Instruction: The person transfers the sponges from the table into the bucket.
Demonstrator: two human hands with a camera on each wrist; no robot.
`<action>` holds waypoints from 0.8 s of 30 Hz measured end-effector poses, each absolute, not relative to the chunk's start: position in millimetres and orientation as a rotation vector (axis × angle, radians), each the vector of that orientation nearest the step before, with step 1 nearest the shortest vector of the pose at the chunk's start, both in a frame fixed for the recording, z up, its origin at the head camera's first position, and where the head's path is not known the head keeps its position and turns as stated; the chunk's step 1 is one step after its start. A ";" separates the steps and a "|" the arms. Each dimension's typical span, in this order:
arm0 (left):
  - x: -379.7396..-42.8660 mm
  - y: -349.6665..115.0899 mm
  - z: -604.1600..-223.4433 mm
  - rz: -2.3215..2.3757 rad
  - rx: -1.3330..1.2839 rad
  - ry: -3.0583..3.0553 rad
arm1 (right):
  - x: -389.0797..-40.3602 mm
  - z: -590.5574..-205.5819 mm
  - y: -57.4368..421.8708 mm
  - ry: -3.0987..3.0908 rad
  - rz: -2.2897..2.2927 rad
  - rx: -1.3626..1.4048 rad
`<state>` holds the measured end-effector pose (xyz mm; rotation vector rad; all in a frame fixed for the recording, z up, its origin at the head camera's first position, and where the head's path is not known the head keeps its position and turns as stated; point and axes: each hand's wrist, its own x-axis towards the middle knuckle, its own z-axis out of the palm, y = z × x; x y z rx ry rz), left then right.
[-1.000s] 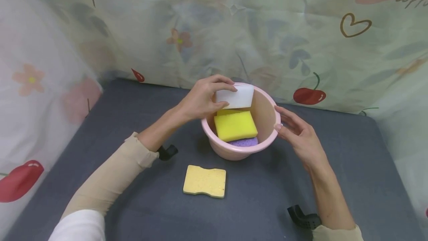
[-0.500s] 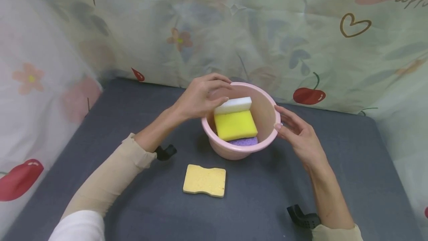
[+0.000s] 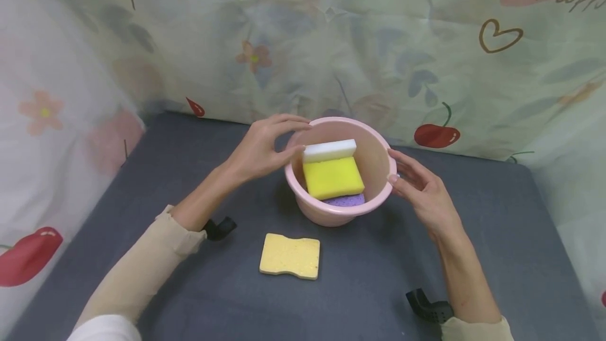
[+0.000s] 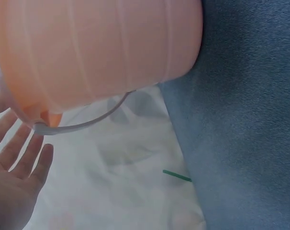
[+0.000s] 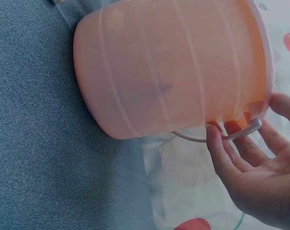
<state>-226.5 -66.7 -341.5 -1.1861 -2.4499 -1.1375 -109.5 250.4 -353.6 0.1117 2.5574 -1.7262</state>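
A pink bucket [image 3: 326,216] stands upright with several sponges inside. A white sponge [image 3: 330,150] leans at the back, a bright yellow sponge [image 3: 333,177] lies before it, and a purple sponge [image 3: 347,201] shows underneath. My left hand [image 3: 262,146] is at the bucket's left rim with loosely spread fingers and holds no sponge; its thumb tip overlaps the white sponge's edge in the head view. In the left wrist view, its fingers are by the handle joint [image 4: 41,128]. My right hand [image 3: 428,196] grips the right rim, fingers by the thin handle [image 5: 195,139] outside.
A pale yellow sponge [image 3: 290,256] with notched sides lies on the dark table [image 3: 360,299] in front of the bucket. Behind and beside the table hangs a patterned cloth [image 3: 213,30]. Black camera mounts stick out under both wrists.
My left hand has let go of the white sponge and drawn back left to the rim. The white sponge has dropped lower, behind the bright yellow one. My right hand has stayed put.
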 end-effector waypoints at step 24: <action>-183.0 -114.4 -362.6 -1.158 -1.106 -2.473 | -108.2 -355.3 250.7 2.575 -1.728 0.095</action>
